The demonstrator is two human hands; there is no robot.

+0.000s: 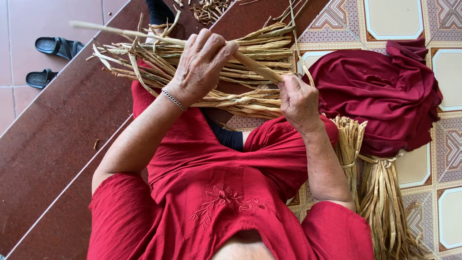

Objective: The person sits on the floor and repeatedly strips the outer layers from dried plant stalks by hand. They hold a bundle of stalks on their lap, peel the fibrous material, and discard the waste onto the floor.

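Note:
My left hand [202, 65] grips one long pale dried stalk [120, 32] that runs from the upper left down to the right. My right hand [298, 101] pinches the same stalk at its lower right end, near my knee. Under both hands lies a loose pile of dried stalks [250, 67] spread across my lap and the step. I sit in a red dress [216, 183], and a thin bracelet [173, 99] is on my left wrist.
A tied bundle of dried stalks [380, 197] rests on the patterned tiles by my right side. A dark red cloth [380, 91] is heaped at the upper right. Black sandals [48, 60] sit at the upper left. More plant scraps [209, 9] lie at the top.

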